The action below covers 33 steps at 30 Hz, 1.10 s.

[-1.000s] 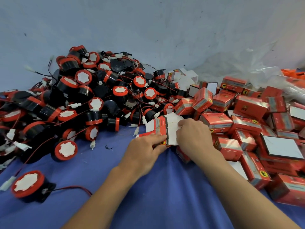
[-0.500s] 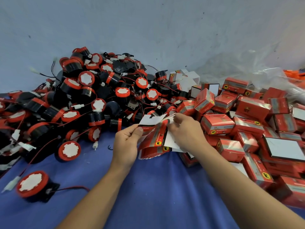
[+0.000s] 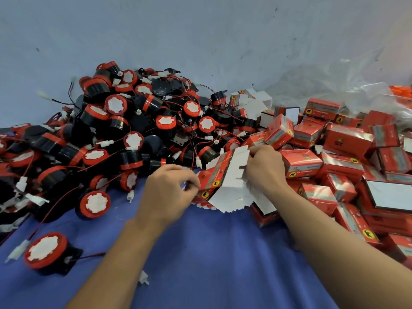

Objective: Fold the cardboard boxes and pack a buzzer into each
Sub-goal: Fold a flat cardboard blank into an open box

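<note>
- A stack of flat box blanks (image 3: 225, 181) sat between the two hands, lifted off the blue cloth (image 3: 211, 253) and fanned so that its white flaps stepped out toward the right wrist.
- The left hand (image 3: 169, 190) pinched the stack's red printed edge, thumb against curled fingers.
- The right hand (image 3: 265, 168) pinched the white flaps at the far top corner, fingers curled over them.
- The blanks looked like thin, light card: stiff across a panel and ready to bend at the creases. The glossy faces probably slide on one another, so one sheet is best peeled off by a flap corner.
- The heap of buzzers (image 3: 133, 130) lay beyond and outward of the left hand, and a lone buzzer (image 3: 45, 250) lay beside the left forearm.
- They seemed hard-shelled with trailing wires likely to snag, so the round body is the place to grip.
- Folded boxes (image 3: 334, 157) were piled outward of the right hand.
</note>
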Available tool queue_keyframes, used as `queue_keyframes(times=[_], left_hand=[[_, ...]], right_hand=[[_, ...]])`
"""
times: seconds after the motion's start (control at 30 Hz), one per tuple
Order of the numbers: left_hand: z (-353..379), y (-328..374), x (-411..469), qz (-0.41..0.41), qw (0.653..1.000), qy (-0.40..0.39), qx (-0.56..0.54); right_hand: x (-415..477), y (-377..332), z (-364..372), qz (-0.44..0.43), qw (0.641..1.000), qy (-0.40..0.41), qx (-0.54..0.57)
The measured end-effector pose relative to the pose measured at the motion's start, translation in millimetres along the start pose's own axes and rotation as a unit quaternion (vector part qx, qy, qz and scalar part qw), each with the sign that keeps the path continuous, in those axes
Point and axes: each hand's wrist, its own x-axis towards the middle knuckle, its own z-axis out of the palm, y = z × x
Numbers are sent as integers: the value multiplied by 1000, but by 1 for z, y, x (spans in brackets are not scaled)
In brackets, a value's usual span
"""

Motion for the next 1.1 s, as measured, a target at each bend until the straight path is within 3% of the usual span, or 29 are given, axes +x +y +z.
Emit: queue_keyframes(times=[0.13,0.2,0.27,0.37,0.5,0.63,0.83,0.97,1.1], left_hand=[[9,19,5,-169,971,-40,-167],[14,34,4,-150,960,-121,-201],[22,46,-1,-120,958,-190,-177],[33,50,-10,-99,974,-186,-85],[32,43,-11,-78,969,-217,-83],[30,39,-9,-81,970,-211,-90],[31,42,-10,-78,975,-196,-64],[30,45,-9,-72,974,-208,-61],[25,47,-11,-26,975,-210,-66]], right_hand=[[0,4,-5,-48,997,-30,46],[2,4,-9,-68,995,-50,57],[3,4,-17,-77,985,-126,93],[7,8,-33,-85,973,-211,41],[15,12,-32,-13,992,-123,35],[10,2,-13,3,995,-64,74],[4,-5,-23,10,972,-160,172],[0,-20,-40,-73,962,-256,66],[7,-29,-28,-36,981,-156,108]])
